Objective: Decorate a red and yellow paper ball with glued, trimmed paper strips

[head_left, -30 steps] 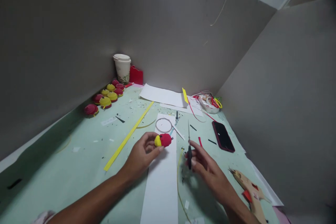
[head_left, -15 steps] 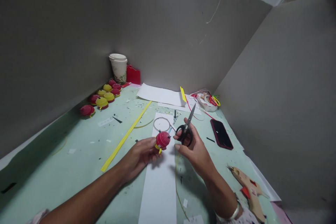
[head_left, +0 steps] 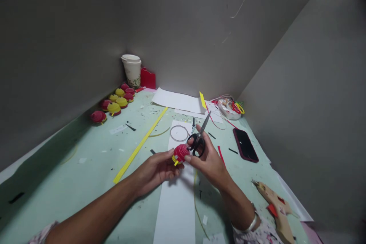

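My left hand (head_left: 160,166) holds a small red-and-yellow ribbed ball-like piece (head_left: 180,153) between thumb and fingers, above a long white paper strip (head_left: 175,213). My right hand (head_left: 207,156) is closed around the black handles of a pair of scissors (head_left: 199,139), whose blades point up and away. Its thumb touches the right side of the red piece. Just beyond the hands, a thin wire ring (head_left: 179,133) lies on the white strip. What the right fingertips do behind the piece is partly hidden.
Several similar red and yellow pieces (head_left: 114,108) stand at the left by a paper cup (head_left: 132,71). A yellow strip (head_left: 140,146) lies left of the hands. On the right are a phone (head_left: 245,145), a glue gun (head_left: 274,207) and a bag with coloured wires (head_left: 228,108).
My right hand with the scissors has moved left and its thumb now meets the red piece. A red strip now shows beside the right wrist. The camera view has shifted slightly.
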Available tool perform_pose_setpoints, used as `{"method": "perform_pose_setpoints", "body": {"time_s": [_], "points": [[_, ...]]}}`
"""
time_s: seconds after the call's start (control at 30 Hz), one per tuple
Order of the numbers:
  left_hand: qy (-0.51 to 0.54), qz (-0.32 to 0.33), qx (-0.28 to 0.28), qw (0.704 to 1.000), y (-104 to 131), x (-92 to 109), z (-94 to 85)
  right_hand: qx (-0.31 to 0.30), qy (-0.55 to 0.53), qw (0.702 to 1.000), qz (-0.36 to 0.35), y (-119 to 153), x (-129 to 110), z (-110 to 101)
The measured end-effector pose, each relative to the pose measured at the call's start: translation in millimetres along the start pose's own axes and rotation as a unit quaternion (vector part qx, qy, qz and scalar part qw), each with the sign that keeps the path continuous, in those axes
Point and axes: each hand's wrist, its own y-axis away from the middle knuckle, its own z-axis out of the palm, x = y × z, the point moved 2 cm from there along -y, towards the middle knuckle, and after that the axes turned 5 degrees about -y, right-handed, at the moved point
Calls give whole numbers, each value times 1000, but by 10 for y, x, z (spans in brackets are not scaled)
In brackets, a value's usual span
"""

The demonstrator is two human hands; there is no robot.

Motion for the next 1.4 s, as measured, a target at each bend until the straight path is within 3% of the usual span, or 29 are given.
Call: {"method": "perform_pose_setpoints", "body": {"time_s": [0.33,0.47,0.63,0.73,0.9,1.03,1.1,1.23,1.33,1.4], "points": [[-21,5,-1,1000,-34,-36,-12,29,-2,999,19,11,-45,31],[-12,-6,15,1000,-52,-35,-29,92,-86,991,37,-47,12,-113],[-69,68,84,992,-21,19,-35,165,-208,962,69,-129,59,-333],[-189,117,140,965,-8,25,-47,182,-224,954,81,-146,49,-421],[-350,170,220,895,-9,40,-41,199,-231,949,81,-146,27,-521],[-331,176,200,905,-27,79,-10,198,-237,948,82,-151,22,-553],[-360,160,201,897,-22,107,-15,195,-236,948,82,-152,17,-556],[-530,185,225,797,67,235,-52,189,-230,951,82,-143,-16,-539],[-570,250,152,768,155,376,-21,184,-219,955,78,-132,-52,-510],[-582,244,166,757,195,475,11,179,-210,958,74,-126,-64,-486]]}}
